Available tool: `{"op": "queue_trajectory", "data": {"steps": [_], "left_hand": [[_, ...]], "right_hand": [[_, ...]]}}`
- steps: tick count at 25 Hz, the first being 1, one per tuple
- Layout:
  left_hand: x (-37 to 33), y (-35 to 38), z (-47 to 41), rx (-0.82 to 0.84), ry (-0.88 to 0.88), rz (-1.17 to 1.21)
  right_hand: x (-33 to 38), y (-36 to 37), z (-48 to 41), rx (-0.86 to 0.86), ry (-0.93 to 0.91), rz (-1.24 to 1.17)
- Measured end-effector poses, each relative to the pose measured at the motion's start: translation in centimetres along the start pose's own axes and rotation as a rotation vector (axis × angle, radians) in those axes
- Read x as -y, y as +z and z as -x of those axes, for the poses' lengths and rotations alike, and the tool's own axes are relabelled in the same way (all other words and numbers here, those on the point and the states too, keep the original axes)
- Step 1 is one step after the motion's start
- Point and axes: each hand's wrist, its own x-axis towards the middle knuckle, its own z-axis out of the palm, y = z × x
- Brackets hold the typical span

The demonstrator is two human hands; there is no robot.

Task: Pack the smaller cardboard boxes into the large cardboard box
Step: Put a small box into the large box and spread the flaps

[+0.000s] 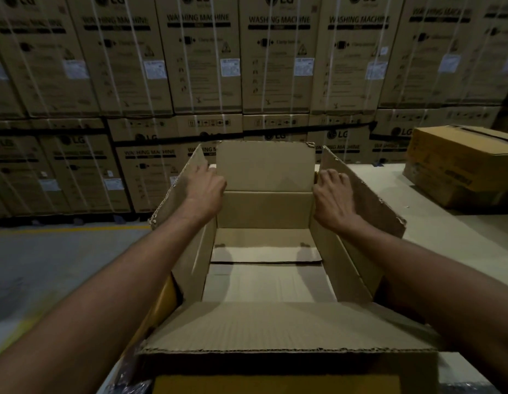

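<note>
Large cardboard box [265, 209] stands open on pale table [451, 240], flaps spread. Both forearms reach forward along its side walls. Left hand [204, 189] at box's far-left corner, fingers curled round the left flap's edge. Right hand [332, 197] at far-right corner, knuckles up, fingers hooked onto the right flap. Closed brown carton [468, 155] lies right of box, well apart.

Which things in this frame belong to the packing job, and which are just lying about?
Job: large cardboard box, open and empty; left hand and right hand, each gripping a side flap.
Lying about: stacked washing machine cartons; closed box on the table, role unclear.
</note>
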Motion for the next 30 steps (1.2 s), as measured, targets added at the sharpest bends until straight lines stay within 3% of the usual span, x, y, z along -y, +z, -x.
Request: {"op": "queue_trajectory", "data": {"steps": [6,9,14,17,21,25,27,30], "left_hand": [[-2.1,1.2,0.4,0.113,0.055,0.010],[-2.6,1.8,0.2,0.122,0.088,0.094],[-3.2,1.8,0.2,0.155,0.115,0.168],[-3.9,1.7,0.2,0.188,0.129,0.205],[-5.4,0.9,0.1,0.241,0.195,0.255],[-8.4,-1.0,-0.3,0.338,0.329,0.355],[-10.5,-2.2,-0.6,0.341,0.391,0.395],[-13.9,-3.9,-1.1,0.353,0.447,0.489]], "right_hand": [[1.6,0.4,0.4,0.228,-0.018,-0.091],[2.0,0.2,0.7,0.259,-0.002,-0.097],[-0.1,-0.1,0.8,0.311,0.138,0.052],[-2.8,1.0,1.8,0.394,0.102,0.191],[-2.9,2.0,2.6,0.352,0.085,0.195],[-4.1,0.6,1.6,0.154,0.283,0.233],[-5.4,0.0,0.5,0.142,0.406,0.136],[-6.5,-0.3,-0.4,0.176,0.439,-0.065]]}}
